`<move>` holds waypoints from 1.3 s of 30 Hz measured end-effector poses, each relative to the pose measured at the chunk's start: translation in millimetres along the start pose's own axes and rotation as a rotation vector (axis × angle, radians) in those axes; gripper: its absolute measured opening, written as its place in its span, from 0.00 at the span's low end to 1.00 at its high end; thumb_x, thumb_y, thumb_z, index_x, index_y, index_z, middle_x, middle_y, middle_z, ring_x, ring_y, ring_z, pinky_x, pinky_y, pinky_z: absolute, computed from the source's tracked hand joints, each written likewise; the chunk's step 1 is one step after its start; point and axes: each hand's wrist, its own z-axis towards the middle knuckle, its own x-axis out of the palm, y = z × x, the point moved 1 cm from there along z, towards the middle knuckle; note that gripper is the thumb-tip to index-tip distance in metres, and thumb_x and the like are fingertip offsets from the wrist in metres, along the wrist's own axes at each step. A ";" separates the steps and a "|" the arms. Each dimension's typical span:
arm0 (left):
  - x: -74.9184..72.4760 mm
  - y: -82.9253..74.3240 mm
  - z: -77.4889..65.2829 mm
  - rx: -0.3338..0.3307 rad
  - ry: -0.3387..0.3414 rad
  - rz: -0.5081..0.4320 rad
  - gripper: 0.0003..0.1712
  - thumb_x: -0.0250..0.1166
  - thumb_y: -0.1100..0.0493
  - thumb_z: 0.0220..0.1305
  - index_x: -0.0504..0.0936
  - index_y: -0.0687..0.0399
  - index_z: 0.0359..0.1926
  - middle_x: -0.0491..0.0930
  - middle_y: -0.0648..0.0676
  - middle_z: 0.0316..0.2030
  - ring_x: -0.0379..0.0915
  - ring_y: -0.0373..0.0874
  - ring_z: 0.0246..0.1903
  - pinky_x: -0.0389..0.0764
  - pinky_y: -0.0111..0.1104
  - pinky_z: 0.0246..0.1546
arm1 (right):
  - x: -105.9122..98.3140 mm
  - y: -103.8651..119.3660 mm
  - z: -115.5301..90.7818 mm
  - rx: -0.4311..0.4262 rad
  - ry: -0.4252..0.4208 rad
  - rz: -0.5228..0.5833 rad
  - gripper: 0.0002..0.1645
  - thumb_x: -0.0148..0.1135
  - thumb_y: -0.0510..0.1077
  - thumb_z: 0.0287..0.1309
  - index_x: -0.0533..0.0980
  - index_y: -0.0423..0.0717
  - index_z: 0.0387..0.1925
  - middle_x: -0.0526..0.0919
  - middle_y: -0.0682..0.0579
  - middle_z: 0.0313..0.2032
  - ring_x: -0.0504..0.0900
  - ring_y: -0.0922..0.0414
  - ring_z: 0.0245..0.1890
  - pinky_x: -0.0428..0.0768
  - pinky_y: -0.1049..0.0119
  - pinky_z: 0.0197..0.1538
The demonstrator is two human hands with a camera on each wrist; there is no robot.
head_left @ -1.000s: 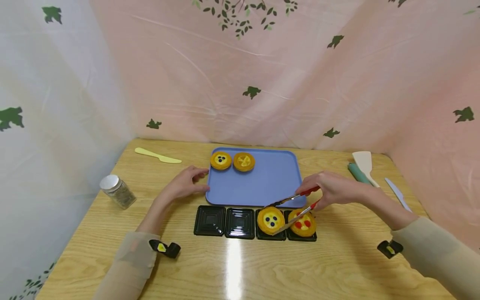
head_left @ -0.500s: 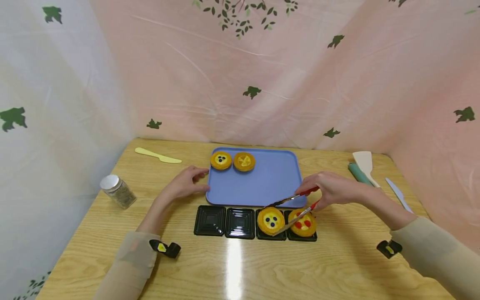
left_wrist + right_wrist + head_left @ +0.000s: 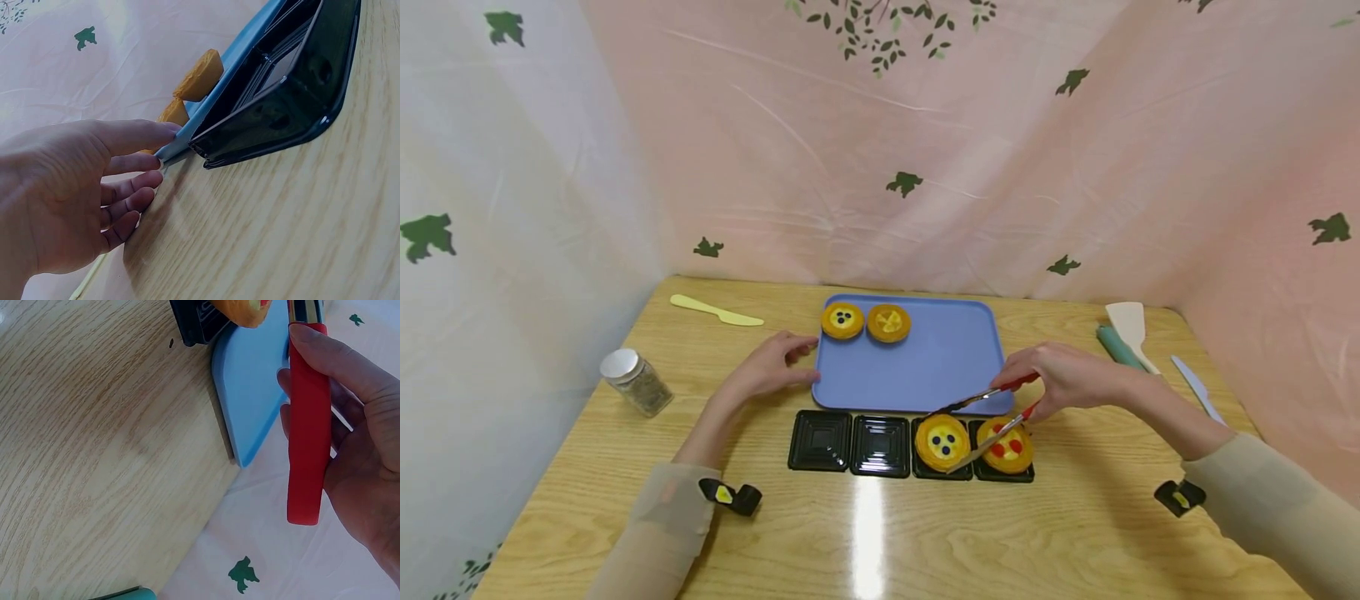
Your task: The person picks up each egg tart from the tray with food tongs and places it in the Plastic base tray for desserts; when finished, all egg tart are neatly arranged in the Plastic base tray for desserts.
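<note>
Black trays [image 3: 1026, 477] hold two tarts [image 3: 942, 427] — right hand [image 3: 1056, 377] grips tongs [image 3: 309, 425], left hand [image 3: 766, 367] loosely spread.

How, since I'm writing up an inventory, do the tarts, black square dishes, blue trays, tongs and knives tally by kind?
Tarts: 4
Black square dishes: 4
Blue tray: 1
Tongs: 1
Knives: 2
Total: 12

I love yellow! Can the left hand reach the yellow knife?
Probably yes: nothing stands between the left hand and the yellow knife, and that hand seems only to touch the blue tray.
</note>
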 end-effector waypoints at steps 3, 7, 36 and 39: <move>0.2 -0.6 0.0 0.000 0.001 0.002 0.42 0.73 0.51 0.63 0.70 0.59 0.74 0.75 0.64 0.60 0.73 0.58 0.59 0.76 0.51 0.65 | -0.2 -0.1 -0.5 -0.003 -0.002 -0.002 0.33 0.83 0.43 0.45 0.84 0.55 0.57 0.88 0.57 0.52 0.86 0.56 0.50 0.87 0.58 0.51; 0.3 -1.3 0.7 -0.002 0.002 0.003 0.41 0.73 0.51 0.63 0.70 0.59 0.73 0.75 0.64 0.61 0.73 0.58 0.60 0.75 0.51 0.65 | -0.6 0.1 -1.5 -0.004 -0.006 -0.004 0.33 0.83 0.43 0.45 0.84 0.55 0.57 0.88 0.57 0.53 0.86 0.56 0.50 0.87 0.58 0.51; -2.2 -3.1 -1.2 -0.001 0.003 0.003 0.41 0.72 0.50 0.63 0.70 0.59 0.74 0.75 0.64 0.61 0.73 0.58 0.58 0.76 0.51 0.64 | -44.1 -23.8 35.0 0.151 -0.160 0.101 0.42 0.84 0.52 0.45 0.80 0.46 0.63 0.85 0.46 0.56 0.82 0.49 0.50 0.85 0.57 0.48; -2.1 -3.0 -2.1 -0.003 0.006 0.004 0.41 0.72 0.50 0.63 0.70 0.59 0.74 0.75 0.64 0.61 0.73 0.57 0.58 0.76 0.51 0.63 | -49.3 -34.3 54.3 0.200 -0.189 0.074 0.43 0.85 0.54 0.44 0.81 0.48 0.63 0.88 0.48 0.52 0.81 0.51 0.44 0.82 0.63 0.41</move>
